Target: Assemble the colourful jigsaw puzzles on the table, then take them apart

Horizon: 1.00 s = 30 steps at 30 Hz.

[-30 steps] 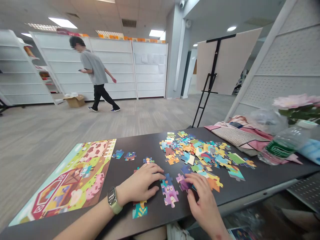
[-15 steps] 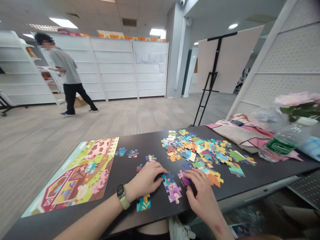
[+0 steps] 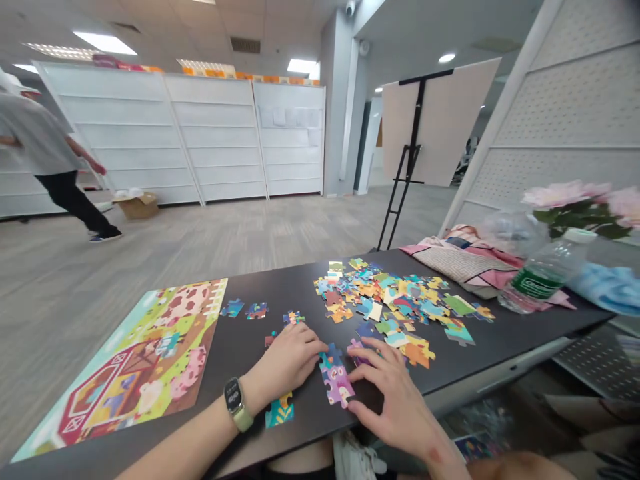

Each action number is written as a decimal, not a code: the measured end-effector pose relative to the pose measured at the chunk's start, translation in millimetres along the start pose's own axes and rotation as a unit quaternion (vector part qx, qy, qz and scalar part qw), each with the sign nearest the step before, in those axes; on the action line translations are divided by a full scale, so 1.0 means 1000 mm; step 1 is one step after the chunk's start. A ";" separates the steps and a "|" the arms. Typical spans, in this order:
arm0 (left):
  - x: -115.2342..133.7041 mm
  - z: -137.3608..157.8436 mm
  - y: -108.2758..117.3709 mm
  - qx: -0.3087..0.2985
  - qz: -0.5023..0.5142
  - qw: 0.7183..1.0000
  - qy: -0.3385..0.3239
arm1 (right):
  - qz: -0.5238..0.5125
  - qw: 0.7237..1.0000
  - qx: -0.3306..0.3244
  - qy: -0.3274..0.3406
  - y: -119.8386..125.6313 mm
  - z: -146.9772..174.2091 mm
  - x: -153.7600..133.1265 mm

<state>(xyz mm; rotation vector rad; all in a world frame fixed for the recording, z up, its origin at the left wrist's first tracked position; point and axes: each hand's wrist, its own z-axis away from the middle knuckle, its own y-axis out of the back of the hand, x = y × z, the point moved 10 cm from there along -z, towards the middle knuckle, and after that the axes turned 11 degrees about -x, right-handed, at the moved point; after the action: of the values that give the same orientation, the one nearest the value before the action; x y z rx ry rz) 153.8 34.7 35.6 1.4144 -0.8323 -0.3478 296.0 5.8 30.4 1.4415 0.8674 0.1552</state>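
Note:
Two joined jigsaw puzzle pieces (image 3: 338, 381), blue above and purple with a cartoon face below, lie near the table's front edge. My left hand (image 3: 290, 357) is bent at their upper left, its index fingertip at the blue piece's edge; some fingers are hidden. My right hand (image 3: 387, 383) is spread on the right, thumb by the lower corner and index finger by the right edge. A separate purple puzzle piece (image 3: 354, 347) lies partly under its other fingers. Beneath my left wrist shows a teal puzzle piece (image 3: 280, 413) with yellow leaves.
A farm picture sheet (image 3: 150, 360) lies left on the dark table (image 3: 240, 360). A heap of loose pieces (image 3: 395, 297) spreads behind my right hand. Farther right are a water bottle (image 3: 537, 280), folded cloth (image 3: 460, 260) and pink flowers (image 3: 565, 195). A person (image 3: 45, 147) walks at far left.
My right hand has spread its fingers off the separate purple piece and shifted its thumb and index finger to the joined pieces. The left hand stays beside them. The walking person has come nearer.

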 end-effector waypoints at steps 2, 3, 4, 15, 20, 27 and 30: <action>-0.001 0.000 0.000 0.003 0.008 1.000 0.005 | 0.001 1.000 0.004 -0.008 0.000 0.000 0.002; -0.002 0.001 0.000 0.007 0.017 1.000 0.009 | 0.003 1.000 0.006 -0.012 -0.001 0.000 0.003; -0.003 0.001 0.001 0.013 0.027 0.999 0.011 | 0.006 1.000 0.009 -0.015 -0.001 0.000 0.004; -0.005 0.002 0.004 0.057 0.150 0.987 -0.017 | 0.001 1.000 0.006 -0.021 -0.002 -0.002 0.009; -0.008 0.003 0.012 0.077 0.254 0.964 -0.015 | -0.007 1.000 0.006 -0.017 -0.002 -0.002 0.008; -0.025 0.007 0.034 0.150 0.298 0.943 0.010 | -0.017 1.000 0.024 -0.012 -0.001 -0.001 0.011; -0.030 0.007 0.029 0.121 0.314 0.942 0.018 | -0.019 0.999 0.028 -0.022 -0.001 -0.001 0.013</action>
<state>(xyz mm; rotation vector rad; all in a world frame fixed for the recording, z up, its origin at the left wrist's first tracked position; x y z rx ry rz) 121.6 54.3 53.9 1.2893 -1.2723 0.2772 303.9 13.3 24.0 1.4741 0.8685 0.0716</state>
